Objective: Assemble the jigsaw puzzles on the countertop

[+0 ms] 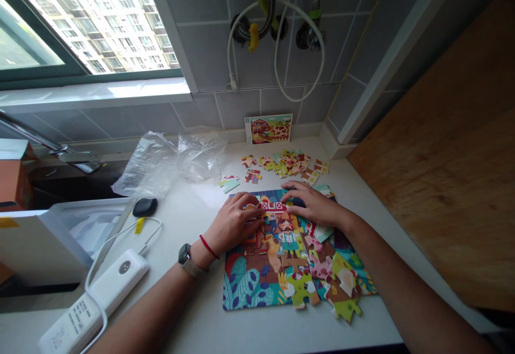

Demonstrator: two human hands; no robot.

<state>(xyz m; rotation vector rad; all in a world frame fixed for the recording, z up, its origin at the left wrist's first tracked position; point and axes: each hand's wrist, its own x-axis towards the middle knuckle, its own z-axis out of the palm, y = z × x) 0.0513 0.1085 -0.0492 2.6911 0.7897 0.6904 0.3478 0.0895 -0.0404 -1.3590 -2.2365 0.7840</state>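
Note:
A colourful jigsaw puzzle lies partly put together on its board on the white counter, showing a figure in a hat and a dog. My left hand rests on its upper left, fingers bent and closed at the left end of a red strip of puzzle pieces with white crosses. At the strip's right end, my right hand has thumb and forefinger closed on the edge. Fingers partly hide both ends. Loose puzzle pieces overlap the board's lower right, some joined, with a green clump at the front edge.
Behind the board lies a heap of loose pieces; a picture card leans on the wall. Clear plastic bags, a black mouse-like object and a white power strip-like block with a cable lie left. A wooden panel stands right.

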